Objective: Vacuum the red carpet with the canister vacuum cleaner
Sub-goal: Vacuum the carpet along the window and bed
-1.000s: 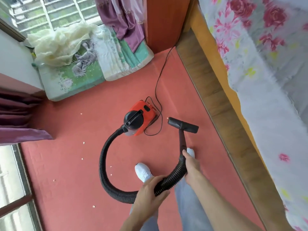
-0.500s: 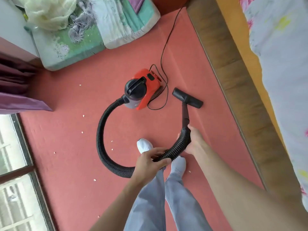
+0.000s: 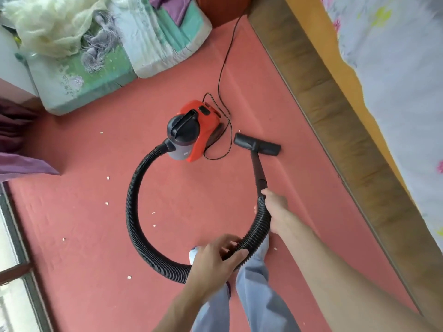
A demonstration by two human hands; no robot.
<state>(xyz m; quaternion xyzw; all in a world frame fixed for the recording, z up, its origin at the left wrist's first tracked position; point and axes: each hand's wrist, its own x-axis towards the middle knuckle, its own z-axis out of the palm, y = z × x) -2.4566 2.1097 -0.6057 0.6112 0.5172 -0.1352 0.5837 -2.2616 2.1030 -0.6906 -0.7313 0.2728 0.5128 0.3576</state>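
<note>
Canister vacuum [image 3: 194, 133], centre frame, on red carpet [image 3: 84, 236]. Left hand [image 3: 213, 259] grasps ribbed hose [image 3: 130, 212]; right hand [image 3: 275, 207] grasps hose's wand end. Floor nozzle [image 3: 257, 144] right of canister.

Top left, a folded mattress [image 3: 72, 85] in a green floral cover lies on the floor. Cream netting [image 3: 48, 27] is bunched on top of it, with a grey tasselled cloth [image 3: 96, 51] just beside the netting. A purple cloth [image 3: 175, 8] hangs over its far end. A red-brown wooden panel [image 3: 220, 8] stands behind. Purple curtain [image 3: 21, 164] at left edge, window frame [image 3: 21, 267] below it. Along my right runs a wooden bed frame [image 3: 335, 111], with an orange layer [image 3: 318, 27] and a floral sheet [image 3: 402, 80] over it. Bottom centre are my grey-blue trouser legs [image 3: 259, 295] and one white sock [image 3: 194, 254].
</note>
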